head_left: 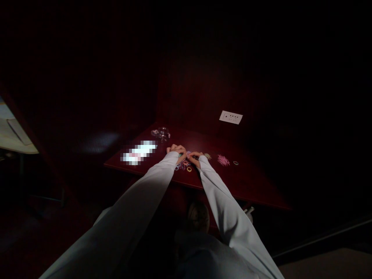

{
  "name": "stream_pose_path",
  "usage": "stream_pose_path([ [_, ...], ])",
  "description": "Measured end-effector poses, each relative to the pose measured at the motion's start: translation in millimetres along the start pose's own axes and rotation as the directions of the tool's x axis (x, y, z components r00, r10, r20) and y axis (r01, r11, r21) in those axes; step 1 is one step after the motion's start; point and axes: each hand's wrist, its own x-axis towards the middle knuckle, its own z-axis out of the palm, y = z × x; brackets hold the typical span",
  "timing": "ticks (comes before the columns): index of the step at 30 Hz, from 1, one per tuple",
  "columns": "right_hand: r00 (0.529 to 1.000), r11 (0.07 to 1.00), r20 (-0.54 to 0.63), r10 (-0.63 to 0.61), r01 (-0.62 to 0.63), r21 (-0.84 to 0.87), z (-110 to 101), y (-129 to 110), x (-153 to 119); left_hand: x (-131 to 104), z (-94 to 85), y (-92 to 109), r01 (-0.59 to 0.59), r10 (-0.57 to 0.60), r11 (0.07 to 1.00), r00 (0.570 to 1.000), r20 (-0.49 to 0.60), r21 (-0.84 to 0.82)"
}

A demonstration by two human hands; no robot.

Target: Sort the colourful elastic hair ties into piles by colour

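Dark red table (250,182) fills my work area; on its left I get a pixelated bright patch (139,153), can't tell what it is. Left hand (176,149) narrow, fingers curled; right hand (196,155) narrow too, fingertips right up against the left's. Can't tell from here what either one pinches. White socket plate (230,117) on the panel behind, clear container (163,133) back left. Mixed pile (183,166) of coloured bands sits under and just in front of both hands; pink pile (223,160) well apart to the right, beige pile (207,156) just beside the right hand. Smallest: yellow ring (189,169) at the mixed pile's near side. My call: fingertip pinch, one band each time, wrists lifted so nothing drags. No readable brand or text anywhere.
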Motion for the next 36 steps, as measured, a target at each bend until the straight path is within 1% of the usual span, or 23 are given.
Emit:
stream_pose_path([
  [4,1.0,0.999,0.007,-0.025,0.025,0.033,1.9,2.3,2.0,0.1,-1.1,-2.9,-0.003,0.002,0.999,1.0,-0.002,-0.033],
  [9,1.0,1.0,0.012,-0.001,0.001,0.03,-0.4,0.0,0.5,-0.9,-1.9,-2.3,0.004,-0.004,1.0,1.0,-0.015,-0.028],
  [14,0.995,0.998,0.096,-0.016,0.009,0.069,-10.0,-8.0,-3.6,-1.5,-3.0,-0.2,-0.015,0.015,1.0,1.0,-0.018,-0.021],
  [20,0.991,0.989,0.13,0.005,-0.024,0.144,-11.9,-11.7,-3.9,-1.0,-2.1,0.1,-0.016,0.016,1.0,0.999,-0.031,-0.016],
  [24,0.99,0.98,0.143,0.013,-0.041,0.193,-11.5,-13.2,-4.7,-1.4,-3.7,-0.1,-0.013,0.012,1.0,1.0,-0.012,-0.006],
  [30,0.99,0.977,0.134,0.044,-0.071,0.2,-12.6,-19.0,-6.2,-7.8,-9.5,2.9,-0.089,0.089,0.996,0.996,-0.027,-0.025],
  [32,0.99,0.977,0.133,0.053,-0.079,0.197,-13.0,-20.7,-6.7,-8.4,-9.0,4.4,-0.071,0.07,0.997,0.996,-0.05,-0.028],
  [36,0.989,0.978,0.122,0.079,-0.1,0.181,-13.0,-21.3,-6.6,-5.9,-5.6,6.7,0.001,-0.005,0.999,0.995,-0.099,-0.035],
])
